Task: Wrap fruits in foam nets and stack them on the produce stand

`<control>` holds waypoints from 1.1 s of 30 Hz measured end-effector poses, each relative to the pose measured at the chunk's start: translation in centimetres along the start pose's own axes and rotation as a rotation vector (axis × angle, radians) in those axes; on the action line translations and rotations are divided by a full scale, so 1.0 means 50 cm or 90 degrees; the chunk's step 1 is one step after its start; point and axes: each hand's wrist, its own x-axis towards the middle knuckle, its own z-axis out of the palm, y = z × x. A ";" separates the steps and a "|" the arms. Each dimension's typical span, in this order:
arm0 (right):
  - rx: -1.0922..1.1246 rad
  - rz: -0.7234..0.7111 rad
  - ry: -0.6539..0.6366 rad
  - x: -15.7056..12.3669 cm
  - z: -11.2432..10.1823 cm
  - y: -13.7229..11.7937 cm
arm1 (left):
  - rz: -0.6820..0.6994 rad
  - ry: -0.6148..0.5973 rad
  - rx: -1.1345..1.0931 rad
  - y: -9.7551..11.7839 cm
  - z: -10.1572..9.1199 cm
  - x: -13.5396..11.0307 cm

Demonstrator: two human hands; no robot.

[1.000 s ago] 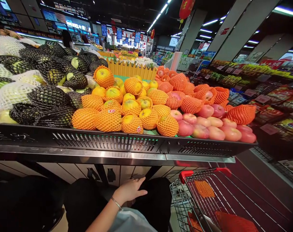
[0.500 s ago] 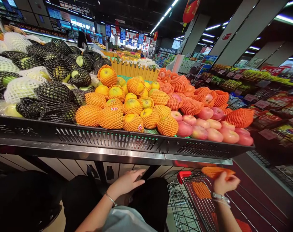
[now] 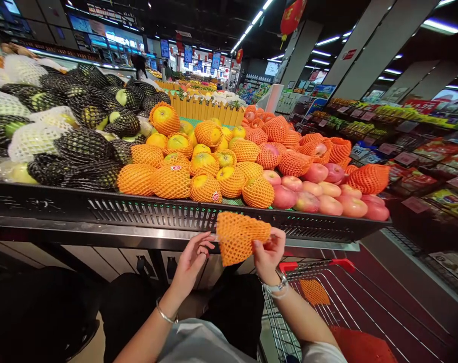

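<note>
My right hand [image 3: 269, 254] pinches an orange foam fruit net [image 3: 241, 238] by its narrow end and holds it up before the front edge of the fruit stand. The net looks limp, with no fruit visible in it. Close by the net's wide end is my left hand [image 3: 194, 259], fingers loosely bent and apart, with nothing in it; whether a fingertip brushes the net I cannot tell. Behind them sit oranges in orange foam nets [image 3: 172, 181] and, to their right, bare red apples [image 3: 329, 204]. A second orange foam net [image 3: 314, 292] lies in the shopping cart.
The wire shopping cart [image 3: 285, 322] with red corner caps stands at my right. A black slatted rail [image 3: 130, 212] fronts the fruit display. Melon-like fruits in black nets [image 3: 85, 148] are piled at the left. Packaged goods fill shelves [image 3: 421, 151] on the right.
My right hand has come left from over the cart, bringing the foam net in front of the stand. My left hand has risen and its fingers have curled more.
</note>
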 end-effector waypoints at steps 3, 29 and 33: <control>0.050 -0.011 -0.064 -0.017 0.040 -0.016 | 0.050 0.050 0.068 0.015 -0.018 -0.011; 0.204 0.072 -0.403 -0.037 0.107 -0.017 | -0.077 0.141 -0.031 -0.007 -0.088 -0.027; 0.225 0.052 -0.585 -0.015 0.099 -0.030 | -0.116 -0.055 -0.062 0.004 -0.110 -0.040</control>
